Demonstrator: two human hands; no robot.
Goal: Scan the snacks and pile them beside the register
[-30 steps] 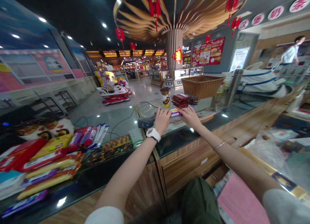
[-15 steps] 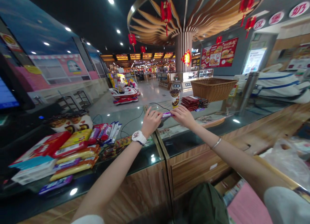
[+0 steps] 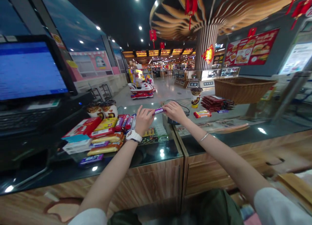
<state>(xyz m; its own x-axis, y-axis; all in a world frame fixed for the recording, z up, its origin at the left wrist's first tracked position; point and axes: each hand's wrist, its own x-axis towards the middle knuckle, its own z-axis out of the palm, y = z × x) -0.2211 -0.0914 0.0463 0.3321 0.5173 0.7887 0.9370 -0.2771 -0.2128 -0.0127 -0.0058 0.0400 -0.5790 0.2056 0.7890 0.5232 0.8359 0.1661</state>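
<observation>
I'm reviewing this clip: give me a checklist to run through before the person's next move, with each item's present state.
1. Purple packet held at both ends: ok; left hand on one, right hand on the other.
2. Packet's small print readable: cannot tell; too small.
3. Paper cup upright: ok.
4. Dark red packets squarely stacked: not ok; edges are staggered.
5. Anything inside wicker basket: cannot tell; its bottom is hidden.

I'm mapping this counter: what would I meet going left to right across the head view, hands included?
Monitor, bright yellow packet, left hand, purple-wrapped bar, right hand, patterned cup, wicker basket.
</observation>
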